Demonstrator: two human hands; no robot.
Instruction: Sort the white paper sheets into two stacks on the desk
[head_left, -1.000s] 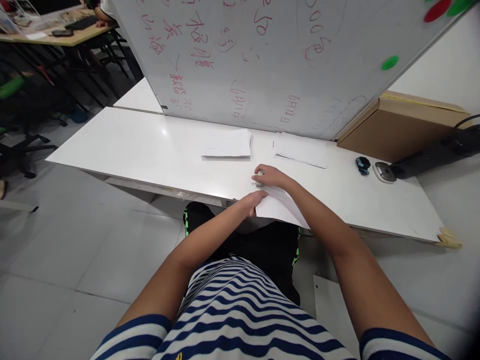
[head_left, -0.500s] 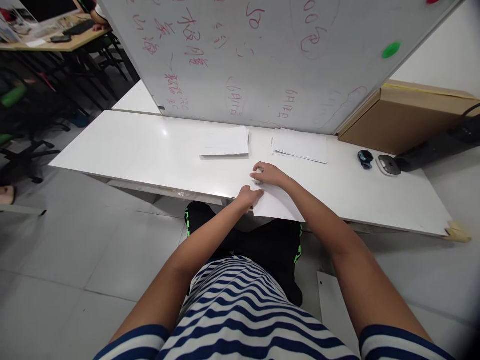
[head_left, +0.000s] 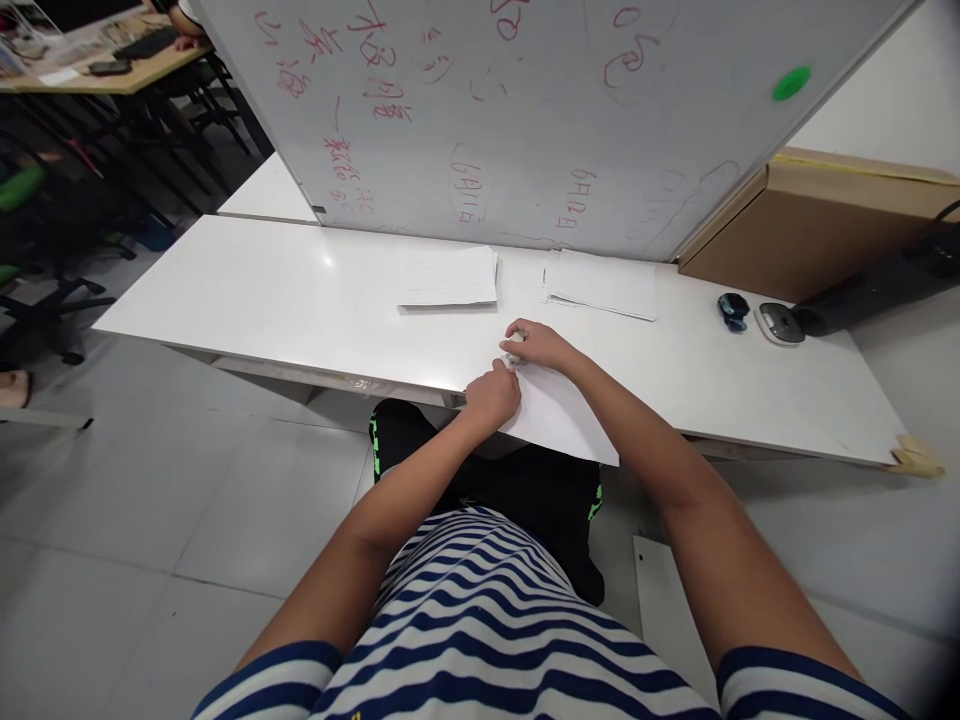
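Sheets of white paper (head_left: 564, 415) lie at the front edge of the white table, with a near corner sticking out over my lap. My left hand (head_left: 493, 396) is closed at the left corner of the paper, thumb and fingers pinching there. Just beyond it, my right hand (head_left: 538, 345) curls around a small pale object (head_left: 514, 350) at that same corner. Fingers cover most of this object, so its kind is unclear. Farther back lie two paper stacks, a left stack (head_left: 448, 276) and a right stack (head_left: 602, 284).
A whiteboard (head_left: 517, 130) with red writing stands along the table's back edge. At the right are a cardboard box (head_left: 817, 230), a dark watch-like item (head_left: 733, 311) and a grey-white mouse (head_left: 780, 323). Another person's hand (head_left: 186, 42) rests on a desk at the far left.
My left hand has moved slightly away from me, its fingers now more closed at the paper's corner. The paper's near right corner has shifted toward me. My right hand stays nearly in place.
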